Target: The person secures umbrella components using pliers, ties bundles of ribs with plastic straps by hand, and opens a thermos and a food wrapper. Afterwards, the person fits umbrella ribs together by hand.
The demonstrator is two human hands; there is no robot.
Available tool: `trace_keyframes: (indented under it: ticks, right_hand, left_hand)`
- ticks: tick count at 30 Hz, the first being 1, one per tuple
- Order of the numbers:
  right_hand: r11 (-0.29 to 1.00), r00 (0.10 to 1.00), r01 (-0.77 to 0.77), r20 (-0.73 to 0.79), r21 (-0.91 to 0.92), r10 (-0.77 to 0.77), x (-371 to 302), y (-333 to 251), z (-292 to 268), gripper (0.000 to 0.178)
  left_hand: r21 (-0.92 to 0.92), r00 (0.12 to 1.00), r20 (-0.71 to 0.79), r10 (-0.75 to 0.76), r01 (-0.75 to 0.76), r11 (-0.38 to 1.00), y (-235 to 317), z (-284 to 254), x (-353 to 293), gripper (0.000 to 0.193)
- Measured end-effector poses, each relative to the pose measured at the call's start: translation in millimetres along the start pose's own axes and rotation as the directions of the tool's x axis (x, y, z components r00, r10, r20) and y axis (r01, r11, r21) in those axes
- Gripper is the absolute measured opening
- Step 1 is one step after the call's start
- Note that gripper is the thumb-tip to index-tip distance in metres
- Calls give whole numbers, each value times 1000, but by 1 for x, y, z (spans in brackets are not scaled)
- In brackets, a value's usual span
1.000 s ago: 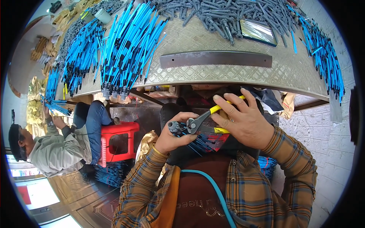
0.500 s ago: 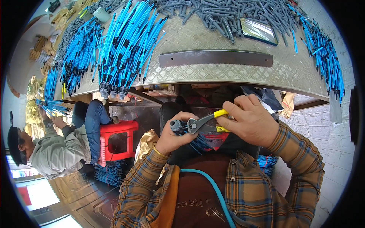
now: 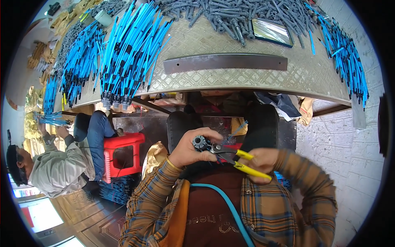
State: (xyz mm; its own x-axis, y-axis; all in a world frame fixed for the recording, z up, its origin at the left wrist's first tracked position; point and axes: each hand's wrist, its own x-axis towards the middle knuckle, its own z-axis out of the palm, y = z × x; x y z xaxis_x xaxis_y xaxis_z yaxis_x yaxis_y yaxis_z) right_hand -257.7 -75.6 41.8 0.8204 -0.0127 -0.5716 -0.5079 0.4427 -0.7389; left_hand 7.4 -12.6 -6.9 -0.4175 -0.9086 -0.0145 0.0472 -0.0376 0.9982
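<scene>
My left hand [image 3: 191,149] is closed round a grey ribbed plastic fitting [image 3: 200,142], its round end facing up between thumb and fingers. Against that hand lie the dark jaws of the yellow-handled pliers [image 3: 252,169], whose handles spread apart. My right hand [image 3: 265,159], somewhat blurred, grips these handles from the right. What sits between the jaws is hidden. A thin blue strip [image 3: 238,129] shows just beyond my left hand; I cannot tell whether it joins the fitting.
A metal-topped table [image 3: 230,81] carries blue rod bundles [image 3: 129,53], grey fittings [image 3: 230,18], a dark metal bar [image 3: 226,62] and a shiny rectangular plate [image 3: 271,32]. At left a co-worker [image 3: 61,164] holds blue rods near a red stool [image 3: 123,154].
The pliers have turned, their handles now slanting down to the right and wider apart. My right hand has dropped toward my body. The left hand has shifted slightly right.
</scene>
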Motion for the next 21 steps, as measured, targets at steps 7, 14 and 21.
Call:
trace_keyframes:
  ticks: [7, 14, 21]
  right_hand:
    - [963, 995, 98, -7, 253, -99, -7, 39, 19, 44]
    - [934, 931, 349, -83, -75, -354, 19, 84, 22, 64]
    - [796, 922, 81, 258, 599, -288, 1, 78, 14, 76]
  left_hand:
    - [-107, 992, 127, -13, 26, 994, -8, 2, 15, 42]
    - [-52, 981, 195, 3, 8, 999, -13, 5, 16, 43]
    - [-97, 975, 220, -15, 38, 995, -8, 12, 23, 43]
